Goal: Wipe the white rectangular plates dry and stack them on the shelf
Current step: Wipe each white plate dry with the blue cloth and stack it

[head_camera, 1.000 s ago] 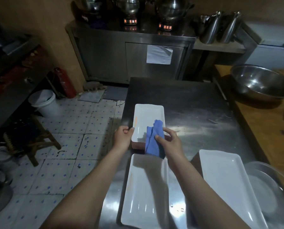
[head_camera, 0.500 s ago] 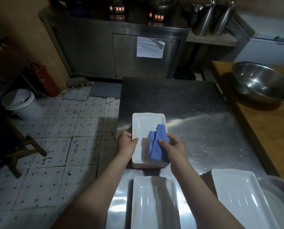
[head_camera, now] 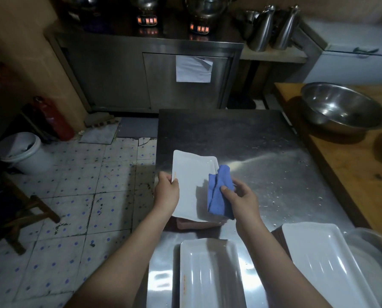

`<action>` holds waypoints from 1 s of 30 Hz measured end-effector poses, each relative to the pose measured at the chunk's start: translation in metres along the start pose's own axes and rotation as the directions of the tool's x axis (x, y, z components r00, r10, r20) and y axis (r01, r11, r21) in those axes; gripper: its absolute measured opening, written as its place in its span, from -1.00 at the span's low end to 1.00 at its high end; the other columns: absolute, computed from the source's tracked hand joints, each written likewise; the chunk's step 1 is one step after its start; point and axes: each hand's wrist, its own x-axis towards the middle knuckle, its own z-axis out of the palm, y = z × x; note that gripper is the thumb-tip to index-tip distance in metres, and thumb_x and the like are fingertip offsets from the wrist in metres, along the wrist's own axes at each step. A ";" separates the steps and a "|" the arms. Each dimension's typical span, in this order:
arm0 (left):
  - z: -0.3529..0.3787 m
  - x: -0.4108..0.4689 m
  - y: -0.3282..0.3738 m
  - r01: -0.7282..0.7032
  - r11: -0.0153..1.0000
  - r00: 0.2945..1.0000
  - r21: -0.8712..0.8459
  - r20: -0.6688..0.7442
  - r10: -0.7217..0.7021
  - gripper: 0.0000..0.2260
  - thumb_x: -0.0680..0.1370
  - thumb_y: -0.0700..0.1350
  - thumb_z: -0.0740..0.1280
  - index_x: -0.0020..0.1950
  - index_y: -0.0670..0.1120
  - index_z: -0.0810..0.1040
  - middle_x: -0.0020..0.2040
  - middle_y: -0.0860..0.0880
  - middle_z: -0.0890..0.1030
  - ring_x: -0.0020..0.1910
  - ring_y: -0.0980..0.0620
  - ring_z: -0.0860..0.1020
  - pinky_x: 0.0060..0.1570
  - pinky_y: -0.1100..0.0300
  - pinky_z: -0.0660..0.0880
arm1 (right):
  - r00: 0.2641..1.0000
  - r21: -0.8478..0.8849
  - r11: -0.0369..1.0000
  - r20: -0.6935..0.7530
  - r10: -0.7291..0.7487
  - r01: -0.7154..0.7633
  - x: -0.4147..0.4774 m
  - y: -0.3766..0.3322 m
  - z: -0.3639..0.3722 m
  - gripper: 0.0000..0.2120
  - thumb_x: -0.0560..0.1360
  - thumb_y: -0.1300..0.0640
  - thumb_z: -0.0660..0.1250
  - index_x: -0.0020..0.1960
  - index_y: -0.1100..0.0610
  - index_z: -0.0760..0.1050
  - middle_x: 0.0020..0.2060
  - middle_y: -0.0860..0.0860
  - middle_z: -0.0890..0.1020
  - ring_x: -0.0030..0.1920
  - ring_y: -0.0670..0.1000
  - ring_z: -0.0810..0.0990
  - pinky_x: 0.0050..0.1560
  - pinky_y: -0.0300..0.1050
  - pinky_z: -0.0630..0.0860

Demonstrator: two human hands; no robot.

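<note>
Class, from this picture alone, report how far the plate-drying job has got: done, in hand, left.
Done: no plate is seen on a shelf. In hand: the left hand holds a white plate tilted over the table; the right hand holds a blue cloth against it. Left: the near plate and the right plate wait, then stacking.

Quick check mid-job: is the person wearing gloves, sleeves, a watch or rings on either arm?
No. The left hand and right hand are bare, with no gloves. No ring shows, though the light is dim. The left forearm and right forearm are bare down to the frame's bottom edge: no sleeve, watch or band is in view.
</note>
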 end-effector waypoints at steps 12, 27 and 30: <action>-0.017 -0.047 0.016 0.138 0.944 0.981 -0.300 0.174 -0.088 -0.80 0.61 -0.02 0.16 0.17 -0.09 0.39 -0.01 -0.04 0.54 -0.04 -0.06 0.53 -0.04 0.06 0.49 | 0.945 -0.175 0.977 0.321 -0.059 0.120 -0.032 -0.034 0.017 -0.63 0.49 0.14 0.38 0.20 -0.20 0.41 0.05 -0.02 0.57 0.02 -0.01 0.59 -0.05 -0.09 0.56; -0.048 -0.130 0.031 0.199 0.829 0.964 -0.523 0.258 -0.069 -0.80 0.61 0.00 0.16 0.04 -0.05 0.53 -0.03 -0.19 0.63 -0.05 -0.22 0.61 0.02 -0.10 0.53 | 0.823 -0.773 0.332 0.404 -0.398 0.540 -0.092 -0.037 0.001 -0.59 0.51 0.03 0.30 0.33 0.02 0.34 0.26 -0.02 0.46 0.26 0.06 0.38 0.12 -0.17 0.34; -0.046 -0.146 0.034 0.205 0.820 0.964 -0.535 0.256 -0.074 -0.79 0.61 0.01 0.16 0.02 -0.04 0.54 -0.04 -0.19 0.63 -0.08 -0.21 0.61 -0.01 -0.08 0.54 | 0.751 -0.786 0.111 0.523 -0.402 0.608 -0.095 -0.034 -0.017 -0.49 0.59 -0.04 0.17 0.49 0.04 0.17 0.50 0.01 0.16 0.49 0.09 0.08 0.46 -0.03 0.08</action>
